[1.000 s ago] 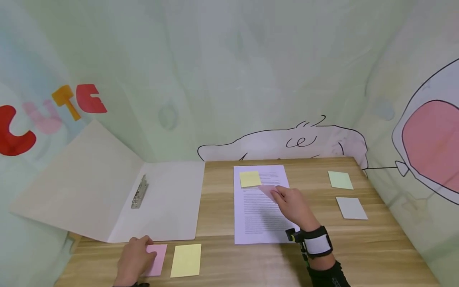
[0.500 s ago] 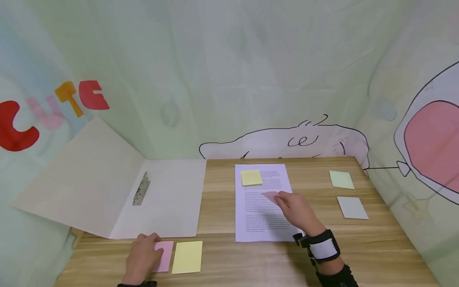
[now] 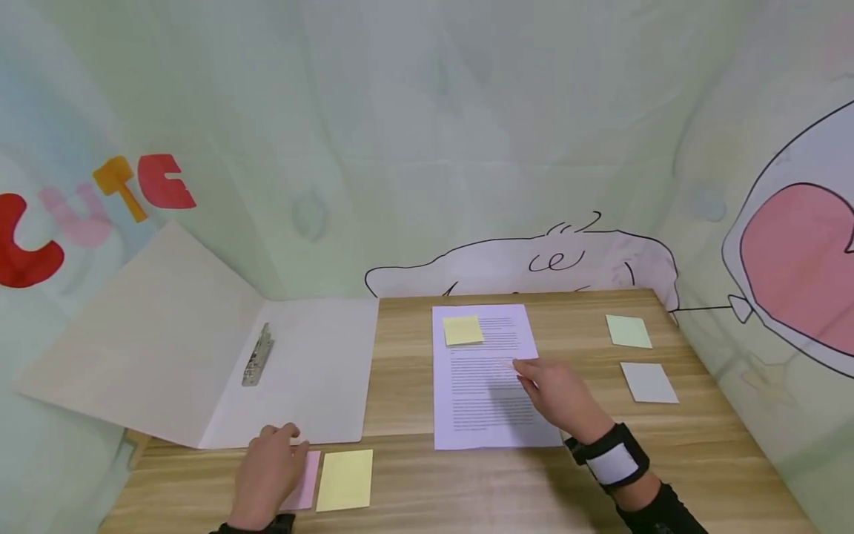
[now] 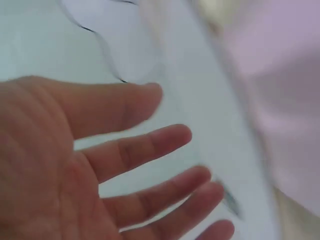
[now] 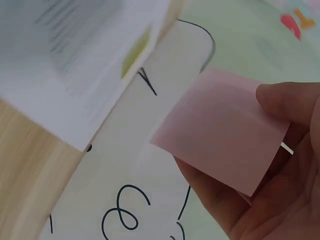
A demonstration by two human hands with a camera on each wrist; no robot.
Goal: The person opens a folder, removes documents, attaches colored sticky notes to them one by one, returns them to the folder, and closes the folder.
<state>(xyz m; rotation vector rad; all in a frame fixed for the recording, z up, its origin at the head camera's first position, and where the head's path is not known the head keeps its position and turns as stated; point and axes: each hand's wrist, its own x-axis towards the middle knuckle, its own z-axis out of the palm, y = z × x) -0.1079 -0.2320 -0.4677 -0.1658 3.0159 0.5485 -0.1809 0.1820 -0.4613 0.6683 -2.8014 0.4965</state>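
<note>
My right hand (image 3: 567, 397) pinches a pink sticky note (image 5: 220, 130) between thumb and fingers, over the printed sheet (image 3: 480, 415). The note is seen nearly edge-on in the head view but broadly in the right wrist view. A yellow sticky note (image 3: 463, 331) lies near the top left of that sheet. At the front left, my left hand (image 3: 267, 475) holds nothing and overlaps part of a pink sticky pad (image 3: 308, 482). Its fingers are spread and relaxed in the left wrist view. Just right of the pink pad lies a yellow sticky pad (image 3: 345, 480).
An open folder (image 3: 320, 378) with a metal clip (image 3: 258, 354) stands at the left, its cover leaning up against the backdrop. Toward the right table edge lie a light green pad (image 3: 629, 331) and a white pad (image 3: 649, 383). A printed cloth (image 3: 427, 148) rises behind the table.
My left hand has loosened from the pink pad, fingers now apart. The right hand has drawn slightly away from the yellow note, and its pink note has turned nearly edge-on to the head view.
</note>
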